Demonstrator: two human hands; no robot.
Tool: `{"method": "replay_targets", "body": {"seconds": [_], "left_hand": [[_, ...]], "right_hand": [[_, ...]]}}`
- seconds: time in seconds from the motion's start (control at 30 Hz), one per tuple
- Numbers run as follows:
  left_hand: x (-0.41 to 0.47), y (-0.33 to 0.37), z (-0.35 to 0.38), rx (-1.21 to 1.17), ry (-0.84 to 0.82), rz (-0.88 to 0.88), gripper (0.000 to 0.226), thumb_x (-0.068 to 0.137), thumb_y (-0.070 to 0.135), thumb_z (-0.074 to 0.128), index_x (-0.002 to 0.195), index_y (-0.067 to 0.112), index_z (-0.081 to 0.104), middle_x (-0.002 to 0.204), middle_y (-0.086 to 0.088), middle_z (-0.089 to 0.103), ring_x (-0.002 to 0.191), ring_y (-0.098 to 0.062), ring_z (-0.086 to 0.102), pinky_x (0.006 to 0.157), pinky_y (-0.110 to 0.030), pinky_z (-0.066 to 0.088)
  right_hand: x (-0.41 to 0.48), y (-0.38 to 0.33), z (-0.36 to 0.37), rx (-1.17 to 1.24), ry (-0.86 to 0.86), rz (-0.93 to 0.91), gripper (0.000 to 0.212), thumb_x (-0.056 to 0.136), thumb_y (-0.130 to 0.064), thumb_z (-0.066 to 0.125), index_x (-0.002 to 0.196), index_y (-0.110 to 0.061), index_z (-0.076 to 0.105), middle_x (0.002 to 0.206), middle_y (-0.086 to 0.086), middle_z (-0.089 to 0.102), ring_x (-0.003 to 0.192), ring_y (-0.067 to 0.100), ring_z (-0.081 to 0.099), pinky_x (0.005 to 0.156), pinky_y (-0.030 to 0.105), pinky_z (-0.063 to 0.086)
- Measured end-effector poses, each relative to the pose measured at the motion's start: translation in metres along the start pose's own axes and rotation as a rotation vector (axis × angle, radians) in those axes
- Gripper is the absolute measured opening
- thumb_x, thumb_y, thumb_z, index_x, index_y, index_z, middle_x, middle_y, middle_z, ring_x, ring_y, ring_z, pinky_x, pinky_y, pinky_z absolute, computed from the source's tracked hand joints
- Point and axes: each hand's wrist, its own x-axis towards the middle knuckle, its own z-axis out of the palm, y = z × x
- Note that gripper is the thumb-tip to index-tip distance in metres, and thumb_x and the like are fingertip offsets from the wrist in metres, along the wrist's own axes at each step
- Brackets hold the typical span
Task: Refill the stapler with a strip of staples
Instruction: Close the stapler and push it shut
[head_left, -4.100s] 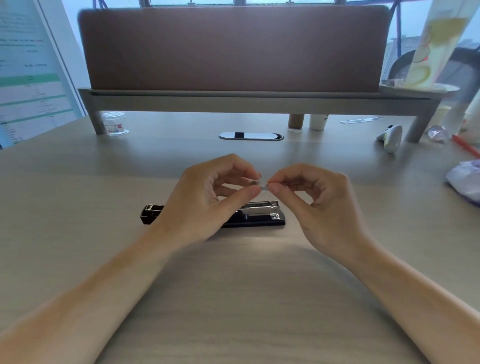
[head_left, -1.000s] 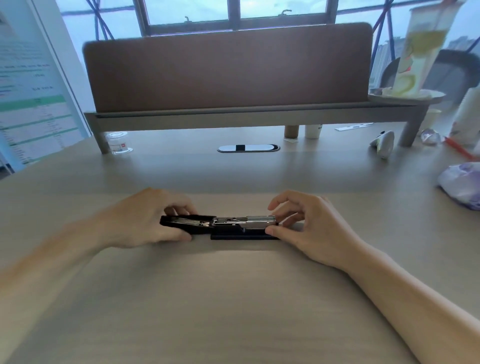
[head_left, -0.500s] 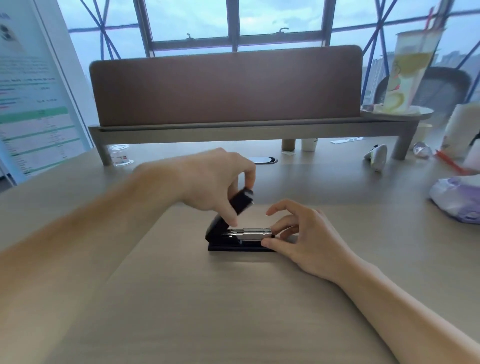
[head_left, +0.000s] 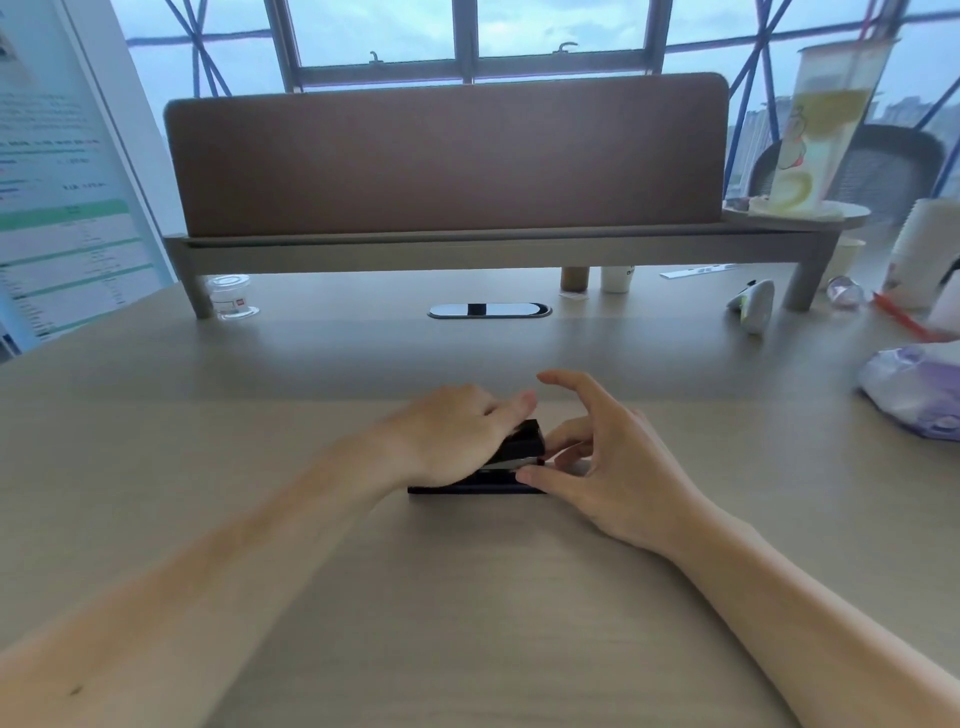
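A black stapler (head_left: 525, 441) lies on the wooden desk (head_left: 467, 597) in front of me, its front end pointing right. My left hand (head_left: 457, 431) lies flat over its top cover, pressing it down; the cover's front end still stands slightly raised above a thin strip of silver metal. My right hand (head_left: 597, 462) holds the stapler's front end, thumb against the base and bent fingers by the nose, index finger lifted. The staple strip is hidden inside or under my hands.
A brown divider panel on a grey shelf (head_left: 447, 244) spans the back of the desk. A cable grommet (head_left: 488, 310) lies behind the stapler. A small clear jar (head_left: 228, 296) stands at back left. A crumpled purple-white bag (head_left: 914, 389) and a white device (head_left: 753, 306) sit right.
The stapler's cover, swung up by my left hand half a second ago, has come down almost shut under my flattened left hand. My right hand stays at the front end.
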Motion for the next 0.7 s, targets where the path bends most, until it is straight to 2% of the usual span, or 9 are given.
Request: {"method": "replay_targets", "body": {"seconds": [0.13, 0.23, 0.3, 0.37, 0.47, 0.57, 0.63, 0.7], "left_hand": [[0.009, -0.004, 0.020, 0.105, 0.134, 0.025, 0.068, 0.104, 0.056, 0.019, 0.073, 0.010, 0.057, 0.064, -0.008, 0.058, 0.062, -0.026, 0.056, 0.060, -0.036, 0.038], [0.012, -0.009, 0.025, 0.229, 0.167, 0.079, 0.064, 0.100, 0.054, 0.012, 0.083, 0.013, 0.058, 0.068, -0.006, 0.061, 0.055, -0.015, 0.050, 0.051, -0.031, 0.028], [0.012, -0.010, 0.026, 0.227, 0.191, 0.093, 0.064, 0.102, 0.052, 0.013, 0.080, 0.013, 0.059, 0.067, -0.005, 0.061, 0.053, -0.014, 0.049, 0.050, -0.029, 0.026], [0.012, -0.010, 0.027, 0.207, 0.215, 0.094, 0.066, 0.104, 0.052, 0.015, 0.074, 0.013, 0.059, 0.064, -0.007, 0.061, 0.055, -0.019, 0.052, 0.052, -0.034, 0.029], [0.010, -0.011, 0.028, 0.214, 0.235, 0.120, 0.070, 0.100, 0.058, 0.013, 0.079, 0.015, 0.063, 0.067, -0.006, 0.066, 0.060, -0.023, 0.056, 0.054, -0.034, 0.033], [0.002, -0.013, 0.021, 0.050, 0.328, 0.145, 0.059, 0.100, 0.064, 0.024, 0.077, 0.020, 0.057, 0.069, -0.002, 0.064, 0.066, -0.020, 0.060, 0.065, -0.040, 0.047], [-0.010, -0.020, 0.010, -0.080, 0.340, 0.165, 0.043, 0.098, 0.062, 0.040, 0.084, 0.022, 0.050, 0.079, 0.002, 0.065, 0.069, -0.014, 0.058, 0.071, -0.039, 0.048], [-0.022, -0.034, 0.000, -0.112, 0.263, 0.211, 0.029, 0.093, 0.054, 0.061, 0.091, 0.028, 0.048, 0.095, 0.007, 0.069, 0.076, -0.007, 0.059, 0.075, -0.034, 0.050]], "right_hand": [[0.001, 0.002, 0.000, 0.016, -0.001, -0.012, 0.086, 0.074, -0.033, 0.092, 0.145, -0.042, 0.045, 0.085, -0.020, 0.080, 0.077, 0.005, 0.075, 0.085, 0.033, 0.061], [0.002, 0.004, 0.000, 0.027, -0.012, -0.011, 0.095, 0.066, -0.037, 0.096, 0.146, -0.044, 0.046, 0.085, -0.017, 0.080, 0.078, 0.006, 0.074, 0.084, 0.032, 0.061], [0.002, 0.006, -0.001, 0.025, -0.021, -0.014, 0.099, 0.062, -0.037, 0.097, 0.147, -0.043, 0.045, 0.085, -0.015, 0.081, 0.078, 0.007, 0.073, 0.084, 0.033, 0.061], [0.003, 0.007, 0.000, 0.033, -0.024, -0.019, 0.100, 0.062, -0.036, 0.098, 0.148, -0.042, 0.045, 0.085, -0.014, 0.081, 0.079, 0.007, 0.073, 0.084, 0.034, 0.061], [0.003, 0.007, 0.000, 0.031, -0.020, -0.028, 0.098, 0.063, -0.036, 0.098, 0.147, -0.041, 0.047, 0.086, -0.012, 0.081, 0.080, 0.008, 0.074, 0.085, 0.034, 0.061], [0.001, 0.005, -0.001, -0.017, -0.026, 0.001, 0.095, 0.061, -0.047, 0.096, 0.144, -0.045, 0.048, 0.090, -0.019, 0.078, 0.090, 0.004, 0.071, 0.082, 0.018, 0.053], [-0.001, 0.002, -0.001, -0.107, -0.036, 0.021, 0.098, 0.060, -0.067, 0.086, 0.146, -0.051, 0.042, 0.109, -0.026, 0.072, 0.112, 0.002, 0.063, 0.090, 0.015, 0.044], [-0.003, 0.001, -0.005, -0.252, -0.086, 0.045, 0.107, 0.059, -0.088, 0.067, 0.153, -0.048, 0.035, 0.145, -0.023, 0.056, 0.139, 0.007, 0.048, 0.109, 0.026, 0.039]]}}
